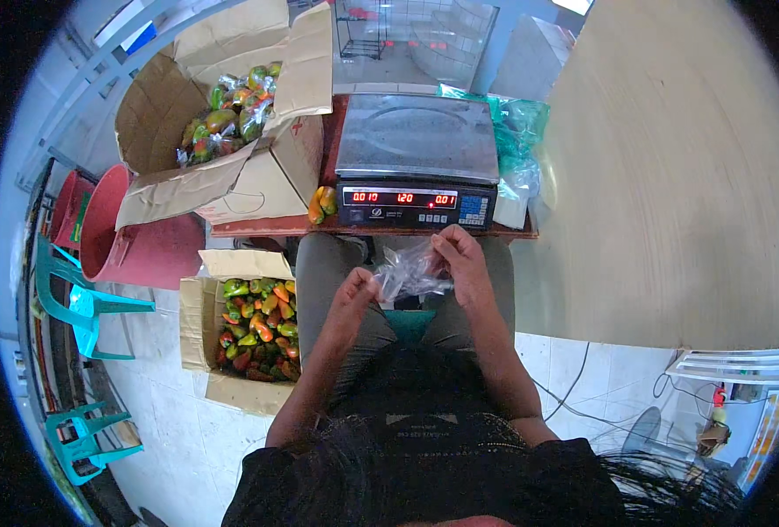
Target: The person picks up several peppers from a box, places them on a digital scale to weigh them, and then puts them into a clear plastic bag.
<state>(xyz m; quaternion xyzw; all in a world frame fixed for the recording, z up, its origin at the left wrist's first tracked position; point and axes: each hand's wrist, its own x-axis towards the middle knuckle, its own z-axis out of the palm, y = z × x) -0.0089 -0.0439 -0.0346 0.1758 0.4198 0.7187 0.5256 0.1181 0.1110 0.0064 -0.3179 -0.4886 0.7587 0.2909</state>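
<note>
Room: pale tiled floor (pixel 178 439); two turquoise stools (pixel 82 303) at far left, with a pinkish-red tub (pixel 148 250) beside the upper one; a wide pale board (pixel 670 193) at right.

Counter (pixel 329 154), reddish-brown, before my knees. On it, one scale (pixel 416 145): metal pan, red digits lit across the front, blue keypad at right. Green plastic (pixel 523 127), crumpled, beside the scale's right rear.

One pepper (pixel 322 205), green and orange, just left of the scale, near the counter's front edge.

Upper carton (pixel 288 167), flaps open, left of the scale: bagged peppers (pixel 231 114), green to red.

Lower carton (pixel 198 325), flaps open, low down by my left leg: loose peppers (pixel 262 325), green, orange and red, many.

One clear bag (pixel 411 272), crumpled, held above my lap, close to the counter's near edge. My left grip (pixel 351 297): closed to a pinch, thumb and fingers on the bag's left end. My right grip (pixel 464 266): likewise pinched, on its upper right part, slightly higher than the left. Whether the bag's mouth is parted, I cannot tell.
</note>
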